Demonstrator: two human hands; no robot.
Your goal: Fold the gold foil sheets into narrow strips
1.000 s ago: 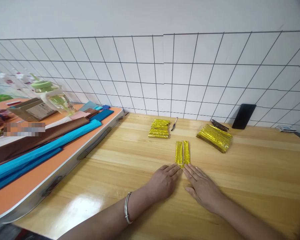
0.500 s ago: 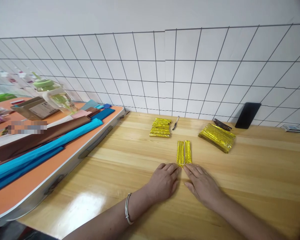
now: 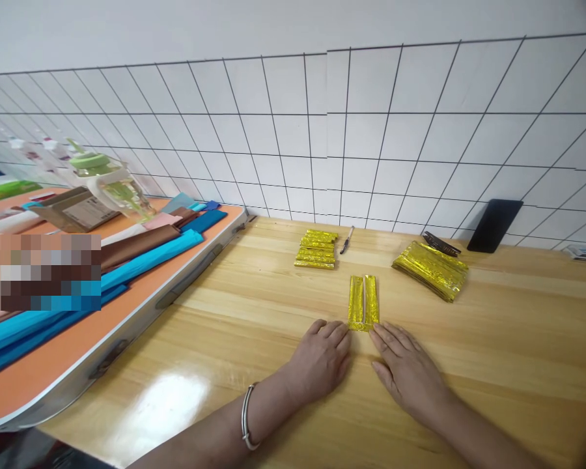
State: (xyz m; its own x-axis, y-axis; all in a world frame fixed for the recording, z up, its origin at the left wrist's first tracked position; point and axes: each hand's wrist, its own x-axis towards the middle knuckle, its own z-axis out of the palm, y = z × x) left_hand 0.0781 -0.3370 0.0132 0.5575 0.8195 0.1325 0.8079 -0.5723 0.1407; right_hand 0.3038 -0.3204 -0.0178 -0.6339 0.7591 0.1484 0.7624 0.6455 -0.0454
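My loosely bent left hand (image 3: 325,358) and flat right hand (image 3: 411,368) grasp nothing, touching the near corners of the folded gold strip (image 3: 355,301) on the desk (image 3: 254,293), seemingly flattening it, the next press needing even force.

Your left hand (image 3: 322,358) and right hand (image 3: 411,370) rest palm-down at the near corners of the gold foil (image 3: 357,299) on the tabletop (image 3: 244,312).

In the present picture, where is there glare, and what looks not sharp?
Head view: glare on the wooden table by the left forearm, glints on the central gold foil; same view, left: green-lidded cup smeared, pixelation hiding some fabric.
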